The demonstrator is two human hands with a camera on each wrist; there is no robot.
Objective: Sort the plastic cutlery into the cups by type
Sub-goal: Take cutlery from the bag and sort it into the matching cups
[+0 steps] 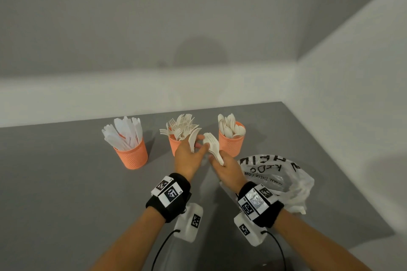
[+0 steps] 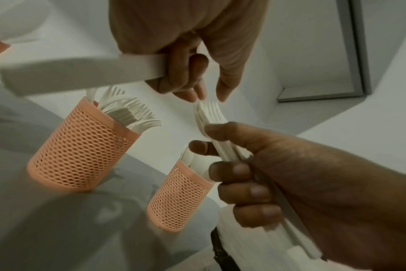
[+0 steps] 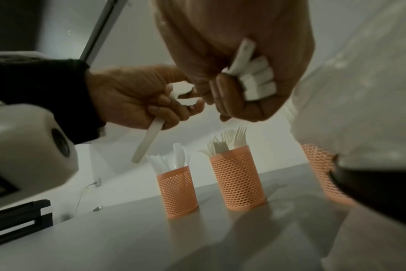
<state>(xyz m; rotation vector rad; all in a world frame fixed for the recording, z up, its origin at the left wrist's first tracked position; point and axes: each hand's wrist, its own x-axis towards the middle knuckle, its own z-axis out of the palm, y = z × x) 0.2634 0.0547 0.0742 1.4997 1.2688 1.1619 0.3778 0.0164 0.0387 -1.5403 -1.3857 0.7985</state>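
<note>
Three orange mesh cups stand in a row on the grey table (image 1: 66, 182): the knife cup (image 1: 132, 156) on the left, the fork cup (image 1: 174, 144) in the middle, the spoon cup (image 1: 231, 143) on the right. My right hand (image 1: 220, 166) grips a bundle of white forks (image 1: 212, 145) by the handles, tines up, between the fork and spoon cups. My left hand (image 1: 196, 147) holds one white utensil (image 1: 193, 138) in curled fingers. In the left wrist view its thumb and forefinger touch the tines of the fork bundle (image 2: 209, 113). In the right wrist view that utensil's handle (image 3: 148, 139) points down.
A crumpled white plastic bag (image 1: 282, 180) with black print lies on the table just right of my right wrist. White walls close the table at the back and on the right. Bare grey tabletop stretches left of the knife cup.
</note>
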